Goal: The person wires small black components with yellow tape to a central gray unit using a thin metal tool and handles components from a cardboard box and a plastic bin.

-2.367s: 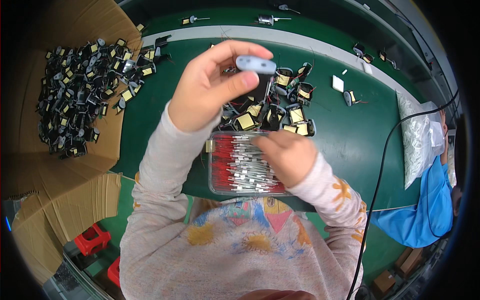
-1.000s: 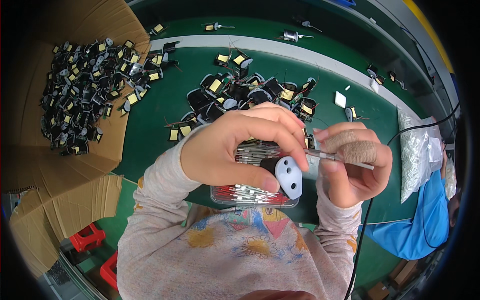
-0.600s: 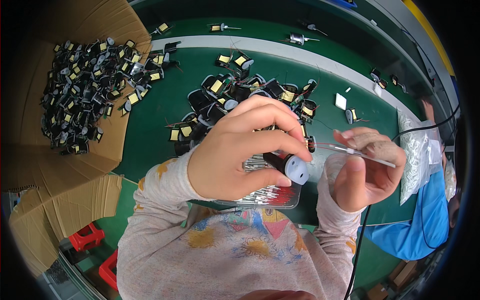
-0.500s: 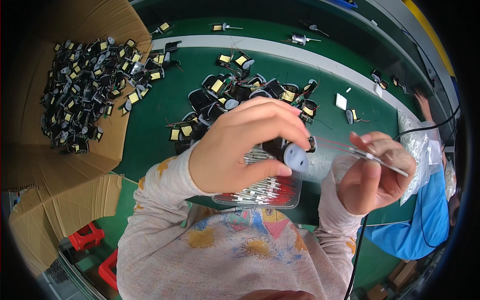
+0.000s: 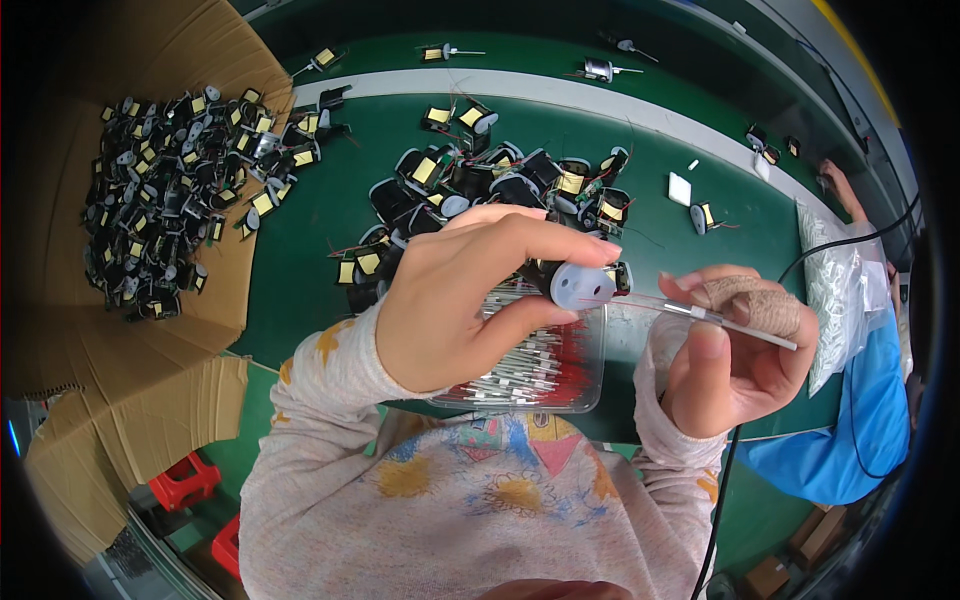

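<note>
The left hand [image 5: 470, 300] is closed around a small black part [image 5: 541, 274], thumb below and fingers above, with the part's pale grey cap [image 5: 580, 287] turned outward, its holes showing; at four o'clock from the cap, the right hand [image 5: 740, 350], with beige tape [image 5: 765, 308] round two fingers, pinches a thin white stick [image 5: 755, 333]; red wires [image 5: 645, 300] run from the stick's end at ten o'clock to the cap, though whether they pass into a hole I cannot tell; under the left hand, towards half past seven from the cap, a clear tray [image 5: 600, 390] holds many white sticks with red wires [image 5: 525, 368]; a pile of black parts [image 5: 510, 187] lies at eleven o'clock on the green table [image 5: 300, 260], and a cardboard box [image 5: 50, 250] with a larger heap [image 5: 160, 200] stands past nine; at half past one lies a white block [image 5: 679, 189]; at three, a plastic bag [image 5: 832, 290]; at two, another person's forearm [image 5: 848, 198]
</note>
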Demonstrator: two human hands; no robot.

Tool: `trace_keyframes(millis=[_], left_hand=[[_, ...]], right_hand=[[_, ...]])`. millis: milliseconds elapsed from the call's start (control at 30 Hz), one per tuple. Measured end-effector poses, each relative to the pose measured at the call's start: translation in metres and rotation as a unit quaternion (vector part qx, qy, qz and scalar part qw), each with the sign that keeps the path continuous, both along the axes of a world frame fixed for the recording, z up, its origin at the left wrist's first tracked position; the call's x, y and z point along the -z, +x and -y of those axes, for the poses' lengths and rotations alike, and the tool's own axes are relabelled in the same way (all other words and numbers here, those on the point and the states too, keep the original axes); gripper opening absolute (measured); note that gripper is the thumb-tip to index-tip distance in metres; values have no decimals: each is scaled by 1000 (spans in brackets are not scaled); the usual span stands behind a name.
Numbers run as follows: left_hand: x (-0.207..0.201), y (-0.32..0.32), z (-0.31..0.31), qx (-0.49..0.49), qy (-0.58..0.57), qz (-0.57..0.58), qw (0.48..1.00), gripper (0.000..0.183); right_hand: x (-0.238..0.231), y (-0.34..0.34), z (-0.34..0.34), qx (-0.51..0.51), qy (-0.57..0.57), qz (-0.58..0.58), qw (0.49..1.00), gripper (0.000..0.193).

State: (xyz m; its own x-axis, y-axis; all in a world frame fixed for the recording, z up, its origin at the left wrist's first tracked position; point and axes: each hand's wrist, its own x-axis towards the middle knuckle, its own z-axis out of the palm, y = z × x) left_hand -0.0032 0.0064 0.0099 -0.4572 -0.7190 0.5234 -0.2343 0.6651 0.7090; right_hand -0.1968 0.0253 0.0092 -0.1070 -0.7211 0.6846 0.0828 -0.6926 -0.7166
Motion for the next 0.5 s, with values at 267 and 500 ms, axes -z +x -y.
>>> trace_keyframes(millis=[267,500], left_hand=[[3,-2,-3,-26,-50,16,998,33],[3,-4,-6,-64,-83,18,994,38]], right_hand=[[0,1,1,15,-33,-21,999,27],[-12,-9,-5,23,-125,-229,965,25]])
